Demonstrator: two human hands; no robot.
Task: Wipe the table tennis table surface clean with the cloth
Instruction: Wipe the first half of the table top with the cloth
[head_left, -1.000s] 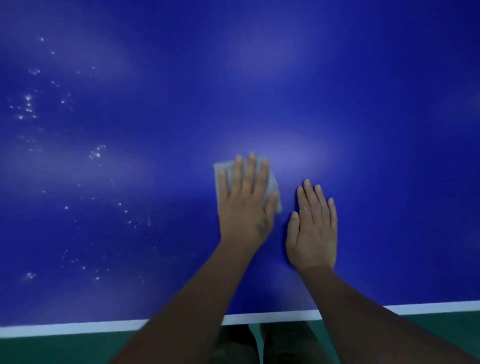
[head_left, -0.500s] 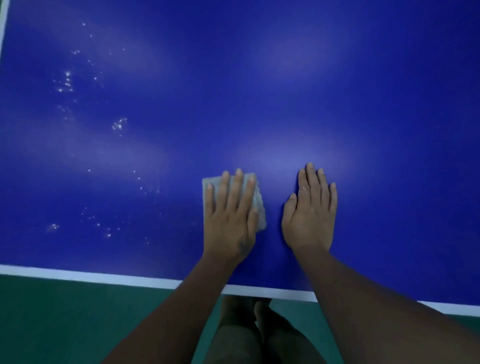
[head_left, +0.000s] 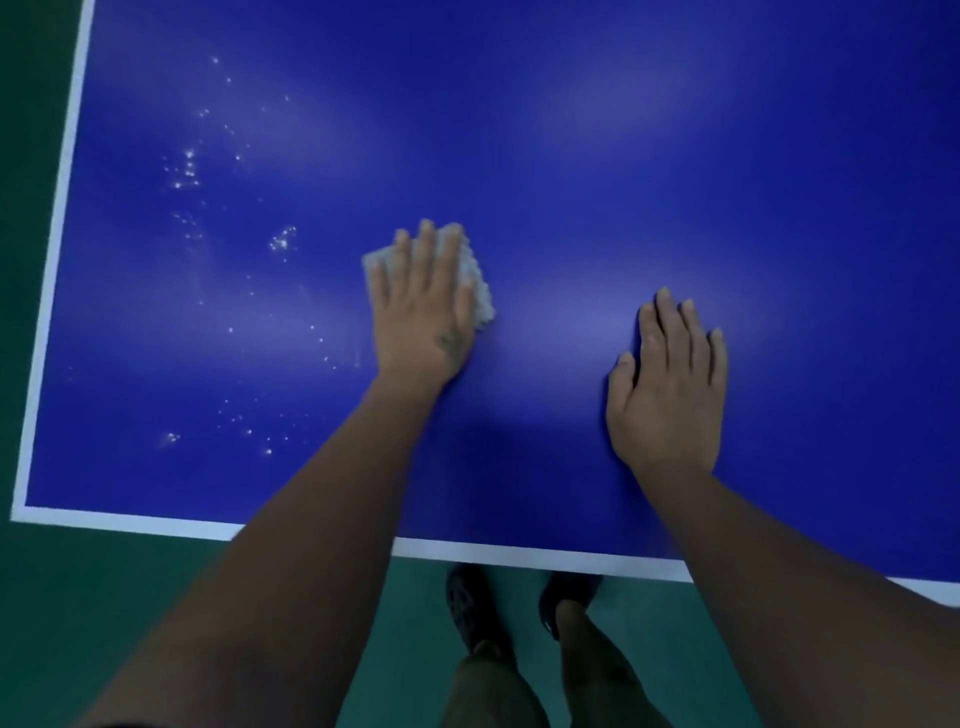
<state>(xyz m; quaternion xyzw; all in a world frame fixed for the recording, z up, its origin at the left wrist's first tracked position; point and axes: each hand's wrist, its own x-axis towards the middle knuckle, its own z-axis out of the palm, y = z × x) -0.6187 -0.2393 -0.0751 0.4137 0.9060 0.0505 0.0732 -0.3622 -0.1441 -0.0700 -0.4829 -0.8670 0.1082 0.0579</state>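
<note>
Blue table (head_left: 571, 156) over green floor (head_left: 156, 597); white specks (head_left: 283, 240) left of cloth (head_left: 480, 291). Left hand (head_left: 426, 317) flat on cloth, fingers straight; right hand (head_left: 670, 395) flat on table, holding nothing.

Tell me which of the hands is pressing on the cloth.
The left hand: it lies flat on the cloth, fingers straight. The right hand rests on bare table.

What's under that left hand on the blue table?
A pale cloth, pressed flat by the left hand; its edges show past the fingers. Its middle and the table beneath are covered.
</note>
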